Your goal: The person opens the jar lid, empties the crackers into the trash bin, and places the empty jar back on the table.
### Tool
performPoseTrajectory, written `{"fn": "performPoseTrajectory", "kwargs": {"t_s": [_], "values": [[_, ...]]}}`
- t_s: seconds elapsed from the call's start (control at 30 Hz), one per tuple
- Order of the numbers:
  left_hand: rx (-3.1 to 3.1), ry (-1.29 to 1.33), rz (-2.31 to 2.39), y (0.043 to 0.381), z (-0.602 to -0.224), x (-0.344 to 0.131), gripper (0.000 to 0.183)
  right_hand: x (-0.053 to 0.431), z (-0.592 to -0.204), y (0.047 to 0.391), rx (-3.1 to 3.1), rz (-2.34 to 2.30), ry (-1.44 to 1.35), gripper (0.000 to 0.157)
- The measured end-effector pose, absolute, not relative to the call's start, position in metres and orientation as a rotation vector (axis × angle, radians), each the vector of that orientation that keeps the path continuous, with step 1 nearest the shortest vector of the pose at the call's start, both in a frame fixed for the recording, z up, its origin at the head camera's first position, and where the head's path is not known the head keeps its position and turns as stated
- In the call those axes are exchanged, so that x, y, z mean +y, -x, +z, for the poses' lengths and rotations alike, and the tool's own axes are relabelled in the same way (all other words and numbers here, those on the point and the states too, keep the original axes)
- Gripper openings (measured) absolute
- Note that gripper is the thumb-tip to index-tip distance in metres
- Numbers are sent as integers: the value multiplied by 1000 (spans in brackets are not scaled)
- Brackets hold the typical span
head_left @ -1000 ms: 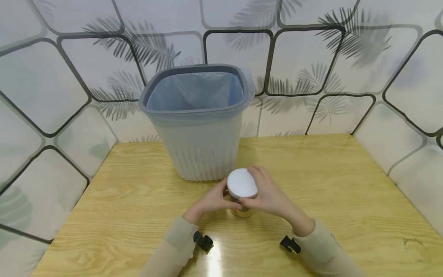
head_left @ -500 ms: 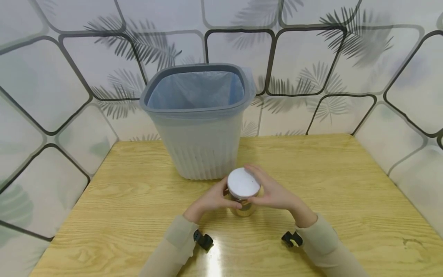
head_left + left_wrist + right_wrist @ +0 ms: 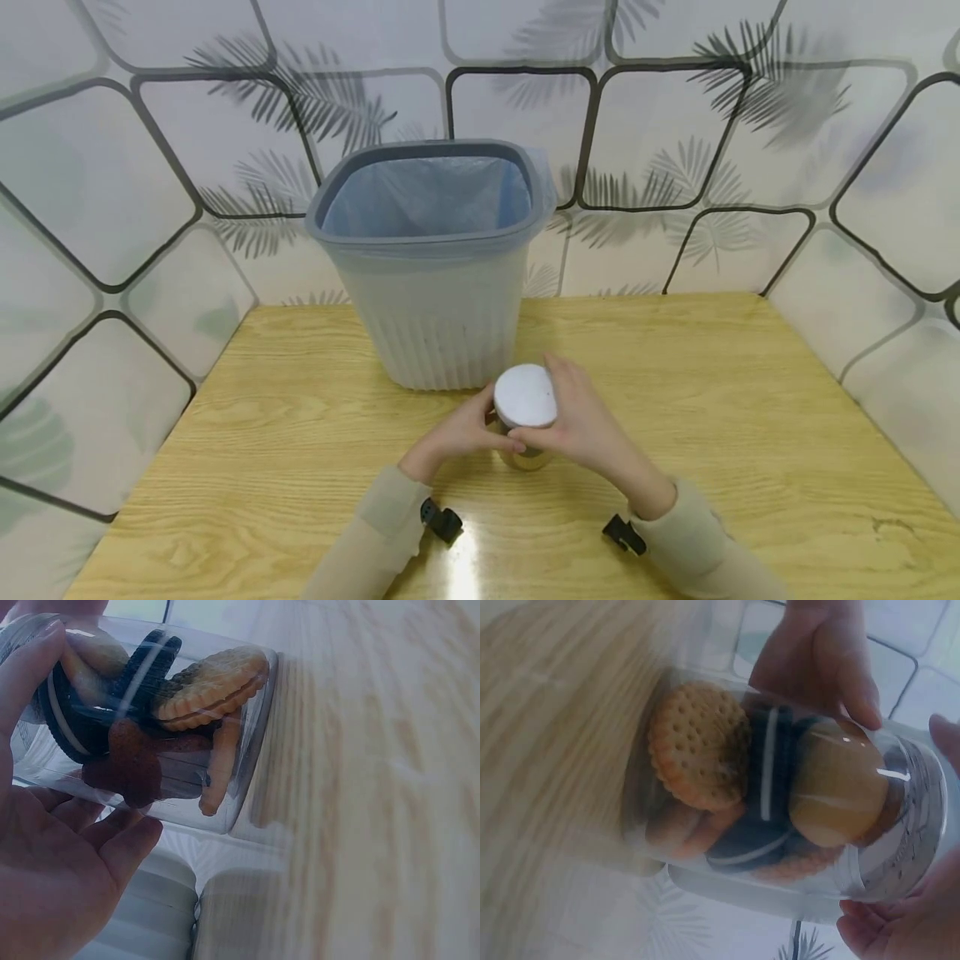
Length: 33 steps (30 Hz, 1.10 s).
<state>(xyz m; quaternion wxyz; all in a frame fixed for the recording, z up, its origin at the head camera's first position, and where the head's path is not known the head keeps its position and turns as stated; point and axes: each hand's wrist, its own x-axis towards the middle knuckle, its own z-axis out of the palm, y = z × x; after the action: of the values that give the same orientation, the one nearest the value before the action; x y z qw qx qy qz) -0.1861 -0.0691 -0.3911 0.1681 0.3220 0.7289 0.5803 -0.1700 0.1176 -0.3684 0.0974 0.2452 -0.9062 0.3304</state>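
A clear jar (image 3: pixel 528 461) with a white lid (image 3: pixel 522 397) stands upright on the wooden table, just in front of the bin. My left hand (image 3: pixel 465 430) grips the side of the jar below the lid. Over the lid's right edge, the thumb and fingers of my right hand (image 3: pixel 583 417) hold it. Through the jar wall in the left wrist view show a golden sandwich biscuit (image 3: pixel 214 690) and a dark sandwich cookie (image 3: pixel 73 720). The right wrist view shows a round biscuit (image 3: pixel 699 746) with small holes and a smooth tan cookie (image 3: pixel 838 784).
Behind the jar stands a pale ribbed bin (image 3: pixel 442 312) with a grey rim and a bluish bag liner (image 3: pixel 427 196). Patterned wall covering (image 3: pixel 652 142) surrounds the wooden table (image 3: pixel 720 400) at the back and sides.
My right hand loosened and swung back to the right half a second ago, then turned in around the lid again. The left hand and jar stay in place.
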Motion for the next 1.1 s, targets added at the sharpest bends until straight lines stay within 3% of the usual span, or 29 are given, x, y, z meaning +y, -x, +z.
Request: {"fn": "performPoseTrajectory", "kwargs": {"t_s": [0.23,0.53,1.1], "values": [[2072,-890,1639,185,-394,-70,79,113,-376,167,-2663,973,-691,93],[2103,-896,1648,199,-425,-71,83,120,-373,174,-2669,1023,-852,86],[2134,-890,1604,185,-388,-71,81,136,-366,198,-2669,1097,-1238,86]]}}
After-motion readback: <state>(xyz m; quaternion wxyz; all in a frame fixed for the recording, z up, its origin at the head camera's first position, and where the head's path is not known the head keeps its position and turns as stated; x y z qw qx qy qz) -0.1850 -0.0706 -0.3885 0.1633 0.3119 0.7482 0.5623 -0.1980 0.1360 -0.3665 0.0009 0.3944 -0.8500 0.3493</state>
